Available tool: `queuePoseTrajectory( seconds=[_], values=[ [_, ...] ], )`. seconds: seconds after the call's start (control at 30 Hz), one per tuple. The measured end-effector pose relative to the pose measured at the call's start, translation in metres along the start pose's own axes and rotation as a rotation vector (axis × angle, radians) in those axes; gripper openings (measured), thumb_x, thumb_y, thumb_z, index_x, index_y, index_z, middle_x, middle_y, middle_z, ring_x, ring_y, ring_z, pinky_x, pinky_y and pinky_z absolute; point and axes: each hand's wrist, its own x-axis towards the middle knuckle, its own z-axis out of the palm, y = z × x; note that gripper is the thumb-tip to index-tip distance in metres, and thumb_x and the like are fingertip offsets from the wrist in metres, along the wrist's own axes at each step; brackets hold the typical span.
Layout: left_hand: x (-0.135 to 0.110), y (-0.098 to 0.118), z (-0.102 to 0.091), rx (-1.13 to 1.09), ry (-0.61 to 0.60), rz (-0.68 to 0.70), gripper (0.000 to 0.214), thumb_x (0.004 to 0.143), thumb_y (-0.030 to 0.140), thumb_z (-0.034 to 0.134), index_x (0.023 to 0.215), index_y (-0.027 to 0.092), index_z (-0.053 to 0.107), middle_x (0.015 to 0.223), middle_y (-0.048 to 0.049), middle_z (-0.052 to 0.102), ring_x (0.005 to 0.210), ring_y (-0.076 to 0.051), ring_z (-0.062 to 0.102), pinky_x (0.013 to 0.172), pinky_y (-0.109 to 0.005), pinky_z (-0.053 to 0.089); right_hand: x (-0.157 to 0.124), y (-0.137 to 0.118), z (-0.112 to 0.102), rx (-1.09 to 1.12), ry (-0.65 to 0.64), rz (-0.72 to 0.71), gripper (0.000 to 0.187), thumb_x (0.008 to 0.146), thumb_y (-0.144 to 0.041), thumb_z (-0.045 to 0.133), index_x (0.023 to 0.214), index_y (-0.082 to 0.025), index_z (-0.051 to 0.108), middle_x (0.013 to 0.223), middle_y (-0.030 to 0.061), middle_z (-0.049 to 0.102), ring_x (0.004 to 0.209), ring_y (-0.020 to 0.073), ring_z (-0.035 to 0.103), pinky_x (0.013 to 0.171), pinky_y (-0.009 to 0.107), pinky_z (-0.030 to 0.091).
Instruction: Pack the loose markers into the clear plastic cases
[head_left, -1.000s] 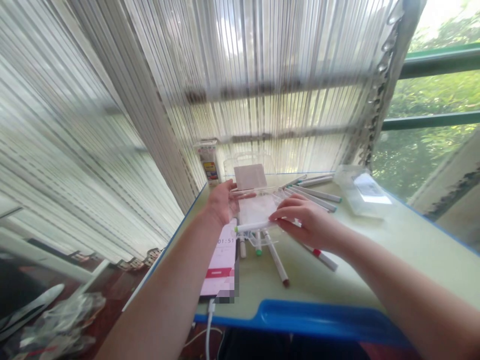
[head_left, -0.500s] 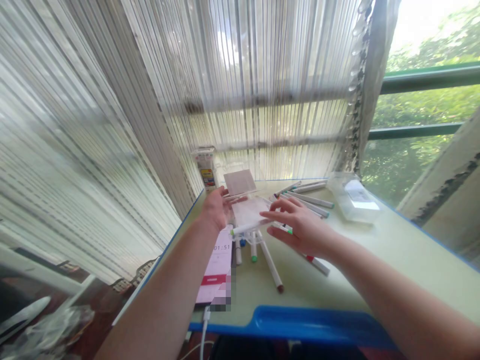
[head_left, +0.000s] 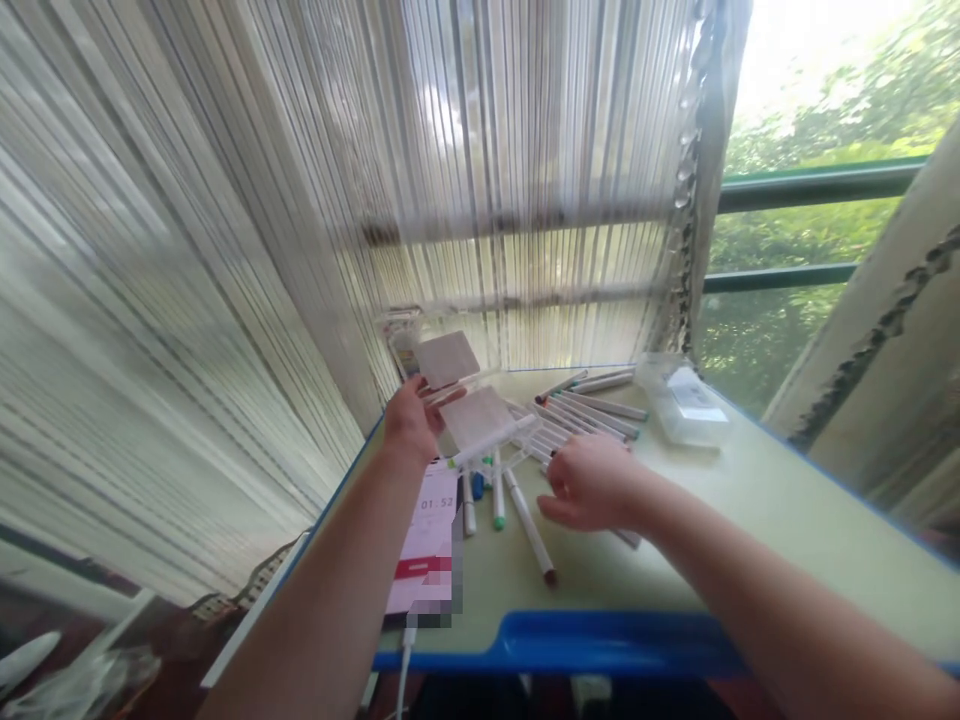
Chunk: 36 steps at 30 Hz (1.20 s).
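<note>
My left hand [head_left: 409,418] grips a clear plastic marker case [head_left: 480,415] at its left side and holds it tilted above the table, with its lid [head_left: 446,358] open behind. A marker [head_left: 491,448] lies along the case's front edge. My right hand [head_left: 589,482] hovers over the loose markers [head_left: 529,520] on the pale green table [head_left: 712,540], fingers slightly curled and apart, nothing in them.
More markers [head_left: 592,405] lie in a row at the back. A clear plastic box [head_left: 679,402] sits at the back right. A phone [head_left: 427,535] with a cable lies at the table's left edge. Striped curtains hang behind, a window at right.
My right hand let go of the marker at the case and drew back toward me. My left hand tilted and lifted the case leftward. The view swung to the right.
</note>
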Motion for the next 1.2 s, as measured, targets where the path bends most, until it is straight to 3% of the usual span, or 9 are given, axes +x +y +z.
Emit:
queuePoseTrajectory(
  seconds=[0.13, 0.3, 0.43, 0.53, 0.8, 0.9, 1.03, 1.2],
  values=[
    [-0.001, -0.002, 0.001, 0.022, 0.004, -0.016, 0.029, 0.089, 0.02, 0.039, 0.1, 0.007, 0.063, 0.066, -0.0083, 0.07, 0.053, -0.019, 0.067, 0.049, -0.028, 0.052, 0.001, -0.002, 0.0, -0.04, -0.076, 0.086, 0.036, 0.074, -0.05, 0.054, 0.072, -0.021, 0.076, 0.065, 0.0084, 0.07, 0.061, 0.0248, 0.064, 0.05, 0.029, 0.035],
    [0.0, -0.007, 0.001, 0.034, 0.015, -0.021, 0.029, 0.09, 0.022, 0.039, 0.101, 0.008, 0.063, 0.067, -0.0077, 0.071, 0.053, -0.019, 0.068, 0.047, -0.028, 0.052, -0.003, -0.012, 0.002, 0.008, -0.056, 0.029, 0.047, 0.071, -0.063, 0.059, 0.06, -0.02, 0.074, 0.053, 0.0086, 0.065, 0.053, 0.0229, 0.063, 0.048, 0.029, 0.038],
    [0.0, -0.007, 0.0, 0.025, 0.011, -0.031, 0.028, 0.089, 0.02, 0.041, 0.102, 0.01, 0.063, 0.066, -0.0066, 0.071, 0.052, -0.019, 0.067, 0.048, -0.027, 0.052, -0.006, -0.019, 0.004, -0.005, -0.076, -0.02, 0.031, 0.066, -0.049, 0.068, 0.06, -0.02, 0.075, 0.052, 0.0092, 0.066, 0.05, 0.0227, 0.062, 0.043, 0.029, 0.035],
    [-0.001, -0.006, 0.001, 0.028, -0.007, -0.039, 0.03, 0.09, 0.021, 0.039, 0.103, 0.009, 0.063, 0.067, -0.0076, 0.071, 0.052, -0.02, 0.067, 0.051, -0.029, 0.053, -0.005, -0.018, 0.005, 0.013, -0.101, 0.032, 0.017, 0.065, -0.036, 0.068, 0.062, -0.02, 0.075, 0.054, 0.0087, 0.067, 0.05, 0.0215, 0.062, 0.043, 0.028, 0.035],
    [-0.003, 0.003, -0.001, -0.098, -0.009, -0.04, 0.032, 0.084, 0.019, 0.042, 0.103, 0.009, 0.065, 0.066, -0.0085, 0.07, 0.06, -0.021, 0.068, 0.059, -0.032, 0.055, 0.001, -0.005, -0.001, 0.122, -0.005, 0.252, 0.026, 0.074, -0.035, 0.057, 0.057, -0.02, 0.07, 0.056, 0.0071, 0.066, 0.047, 0.0176, 0.056, 0.044, 0.027, 0.03],
    [-0.003, 0.006, -0.003, -0.141, 0.019, 0.005, 0.033, 0.085, 0.019, 0.04, 0.103, 0.01, 0.066, 0.064, -0.0081, 0.069, 0.06, -0.021, 0.068, 0.059, -0.029, 0.054, 0.005, 0.008, -0.006, 0.179, 0.099, 0.384, 0.032, 0.079, -0.032, 0.051, 0.053, -0.02, 0.067, 0.054, 0.0049, 0.065, 0.047, 0.0142, 0.054, 0.043, 0.025, 0.027],
    [-0.003, 0.004, -0.001, -0.127, 0.006, -0.033, 0.033, 0.084, 0.019, 0.041, 0.104, 0.009, 0.065, 0.067, -0.0085, 0.07, 0.061, -0.021, 0.068, 0.059, -0.031, 0.055, 0.008, 0.024, -0.004, 0.197, 0.358, 0.513, 0.033, 0.084, -0.031, 0.046, 0.061, -0.021, 0.067, 0.059, 0.0048, 0.067, 0.052, 0.0157, 0.057, 0.047, 0.025, 0.031],
    [-0.002, -0.005, 0.0, -0.04, -0.022, -0.04, 0.029, 0.085, 0.019, 0.043, 0.101, 0.008, 0.064, 0.067, -0.0082, 0.07, 0.057, -0.019, 0.068, 0.054, -0.028, 0.053, 0.007, 0.029, 0.004, 0.224, 0.667, 0.419, 0.026, 0.09, -0.033, 0.046, 0.085, -0.02, 0.068, 0.073, 0.0055, 0.071, 0.063, 0.0195, 0.063, 0.056, 0.027, 0.04]
  ],
)
